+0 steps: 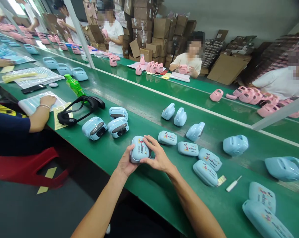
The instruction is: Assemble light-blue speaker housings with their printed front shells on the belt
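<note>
Here's the left hand (126,162) and right hand (158,154) pinching the blue case (140,149) between them above the table (144,183), toward its near edge: probably a fitting step, calling for even pressure next. Printed shells (188,149) crowd the right, a white tool (232,186) among them; three units (94,128) and a headset (96,103) sit left, nothing apparently blocking.

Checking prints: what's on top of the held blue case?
The blue case shows a cartoon figure and "MICKEY" lettering on top; whatever the right hand covers cannot be seen.
</note>
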Action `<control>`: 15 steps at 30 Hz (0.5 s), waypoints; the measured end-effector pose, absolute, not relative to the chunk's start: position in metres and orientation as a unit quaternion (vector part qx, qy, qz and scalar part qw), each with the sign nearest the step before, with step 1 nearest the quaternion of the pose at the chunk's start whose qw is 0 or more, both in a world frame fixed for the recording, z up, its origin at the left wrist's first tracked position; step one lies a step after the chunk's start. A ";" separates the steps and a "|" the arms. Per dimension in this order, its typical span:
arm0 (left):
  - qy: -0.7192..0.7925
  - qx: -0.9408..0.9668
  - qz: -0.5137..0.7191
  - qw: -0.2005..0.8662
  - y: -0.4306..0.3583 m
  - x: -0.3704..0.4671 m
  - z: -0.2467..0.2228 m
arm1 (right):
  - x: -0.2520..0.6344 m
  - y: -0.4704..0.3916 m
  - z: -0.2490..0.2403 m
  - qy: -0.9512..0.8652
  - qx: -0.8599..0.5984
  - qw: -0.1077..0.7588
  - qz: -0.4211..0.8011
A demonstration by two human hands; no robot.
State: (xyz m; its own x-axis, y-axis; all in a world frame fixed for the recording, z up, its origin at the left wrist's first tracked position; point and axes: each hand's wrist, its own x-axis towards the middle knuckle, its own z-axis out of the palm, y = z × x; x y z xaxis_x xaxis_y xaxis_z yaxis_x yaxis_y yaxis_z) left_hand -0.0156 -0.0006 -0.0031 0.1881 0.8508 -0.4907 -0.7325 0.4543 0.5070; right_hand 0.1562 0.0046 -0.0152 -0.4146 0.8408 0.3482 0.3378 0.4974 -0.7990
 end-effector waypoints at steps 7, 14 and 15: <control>0.304 0.044 0.483 0.820 -0.001 -0.024 -0.019 | 0.175 0.020 -0.023 -0.687 -0.295 0.439 0.497; 0.307 0.059 0.475 0.823 -0.002 -0.030 -0.028 | 0.184 0.020 -0.019 -0.696 -0.348 0.431 0.456; 0.323 0.066 0.481 0.812 -0.002 -0.029 -0.027 | 0.180 0.017 -0.017 -0.725 -0.349 0.416 0.424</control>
State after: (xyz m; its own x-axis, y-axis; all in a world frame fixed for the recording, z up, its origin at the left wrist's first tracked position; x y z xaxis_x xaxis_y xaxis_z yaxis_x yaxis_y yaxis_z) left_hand -0.0291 -0.0025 -0.0269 0.3288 0.8243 -0.4609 -0.7396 0.5282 0.4171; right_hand 0.1804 0.0171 -0.0174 -0.4098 0.8587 0.3077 0.1536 0.3974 -0.9047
